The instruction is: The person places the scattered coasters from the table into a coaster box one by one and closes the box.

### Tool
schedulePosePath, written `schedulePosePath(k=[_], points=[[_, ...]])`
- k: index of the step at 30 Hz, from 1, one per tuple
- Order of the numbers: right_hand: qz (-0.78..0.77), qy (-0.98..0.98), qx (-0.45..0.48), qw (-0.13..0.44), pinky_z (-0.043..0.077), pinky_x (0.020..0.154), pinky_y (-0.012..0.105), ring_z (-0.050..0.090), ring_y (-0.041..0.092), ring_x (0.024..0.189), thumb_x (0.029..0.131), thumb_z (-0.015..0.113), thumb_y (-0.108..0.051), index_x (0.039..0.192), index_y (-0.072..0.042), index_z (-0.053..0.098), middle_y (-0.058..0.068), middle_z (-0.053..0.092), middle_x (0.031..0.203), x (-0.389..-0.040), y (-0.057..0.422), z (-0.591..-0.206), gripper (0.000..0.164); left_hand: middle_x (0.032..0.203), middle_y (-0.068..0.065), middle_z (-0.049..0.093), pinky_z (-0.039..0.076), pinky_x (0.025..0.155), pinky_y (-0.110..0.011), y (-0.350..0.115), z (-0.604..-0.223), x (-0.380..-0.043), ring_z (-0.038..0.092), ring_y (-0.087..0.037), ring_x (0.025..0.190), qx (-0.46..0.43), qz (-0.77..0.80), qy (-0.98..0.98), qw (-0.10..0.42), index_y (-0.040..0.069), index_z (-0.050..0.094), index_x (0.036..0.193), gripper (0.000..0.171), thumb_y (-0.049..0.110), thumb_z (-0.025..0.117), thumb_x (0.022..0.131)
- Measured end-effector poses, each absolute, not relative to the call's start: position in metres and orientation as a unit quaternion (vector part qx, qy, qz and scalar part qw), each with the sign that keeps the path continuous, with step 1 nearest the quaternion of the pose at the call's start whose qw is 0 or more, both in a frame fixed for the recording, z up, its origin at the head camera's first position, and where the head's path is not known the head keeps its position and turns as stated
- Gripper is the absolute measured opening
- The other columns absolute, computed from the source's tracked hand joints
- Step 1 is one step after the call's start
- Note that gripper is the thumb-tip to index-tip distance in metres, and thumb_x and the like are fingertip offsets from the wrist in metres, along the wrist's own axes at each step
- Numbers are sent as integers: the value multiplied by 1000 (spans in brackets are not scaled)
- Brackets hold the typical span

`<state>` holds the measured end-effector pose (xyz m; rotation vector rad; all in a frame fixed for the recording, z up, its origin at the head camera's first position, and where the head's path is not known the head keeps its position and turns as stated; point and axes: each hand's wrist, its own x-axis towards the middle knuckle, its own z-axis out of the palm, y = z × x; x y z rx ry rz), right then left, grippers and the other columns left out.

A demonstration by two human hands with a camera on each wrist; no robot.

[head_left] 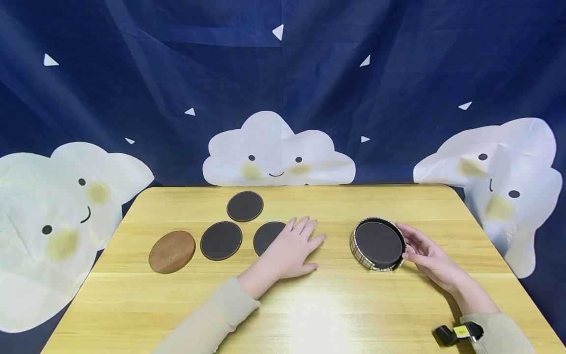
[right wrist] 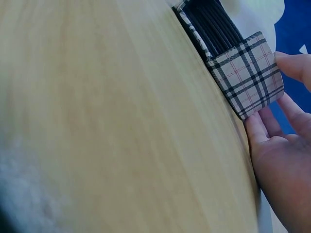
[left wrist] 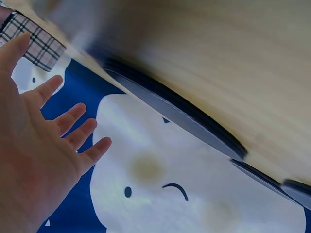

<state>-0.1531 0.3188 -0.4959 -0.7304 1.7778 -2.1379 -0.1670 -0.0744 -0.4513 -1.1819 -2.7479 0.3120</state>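
Note:
A round coaster holder [head_left: 363,259] with a plaid wall stands right of the table's middle, holding a stack of black coasters [head_left: 379,242]. A gap in its wall shows several stacked edges in the right wrist view. My right hand [head_left: 435,260] holds the holder's right side, thumb near the rim and fingers low on the plaid wall [right wrist: 250,75]. My left hand [head_left: 292,250] is spread palm down and empty, between the holder and a black coaster [head_left: 267,237] that it partly hides in the head view.
Two more black coasters, one at the back [head_left: 245,206] and one further left [head_left: 221,241], lie on the wooden table [head_left: 345,305]. A brown wooden disc [head_left: 172,252] lies at the far left. A blue curtain [head_left: 283,73] with clouds hangs behind the table.

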Motion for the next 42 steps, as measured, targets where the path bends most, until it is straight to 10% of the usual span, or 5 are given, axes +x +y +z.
schedulePosePath(k=[42], points=[[-733, 623, -233, 144, 46, 108, 14, 54, -2, 137, 103, 46, 14, 165, -9, 33, -10, 53, 155, -152, 319, -494, 67, 161, -15, 43, 39, 117, -65, -136, -465, -186, 39, -41, 151, -316, 4, -949, -18, 25, 53, 153, 66, 58, 67, 97]])
